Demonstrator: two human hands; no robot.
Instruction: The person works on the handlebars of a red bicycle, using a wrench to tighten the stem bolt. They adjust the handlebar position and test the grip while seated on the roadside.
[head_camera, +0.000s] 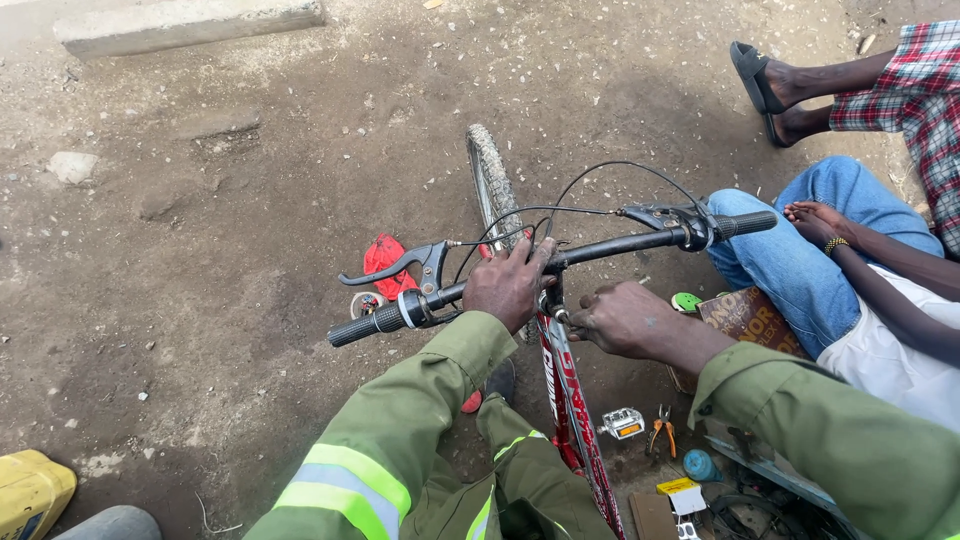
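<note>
A red bicycle frame (570, 400) stands in front of me with its black handlebar (610, 245) across the middle and its front tyre (490, 180) pointing away. My left hand (510, 285) grips the handlebar just left of the stem. My right hand (625, 318) is closed on something small at the stem, its tool hidden in the fist. A brake lever (400, 265) sticks out on the left, and black cables (600, 190) loop above the bar.
A seated person in blue jeans (800, 250) is close on the right, another person's sandalled feet (765, 85) beyond. Pliers (662, 435), a pedal (624, 424) and small parts lie on the dirt. A red object (385, 258), a yellow jerrycan (30, 492), a concrete kerb (190, 22).
</note>
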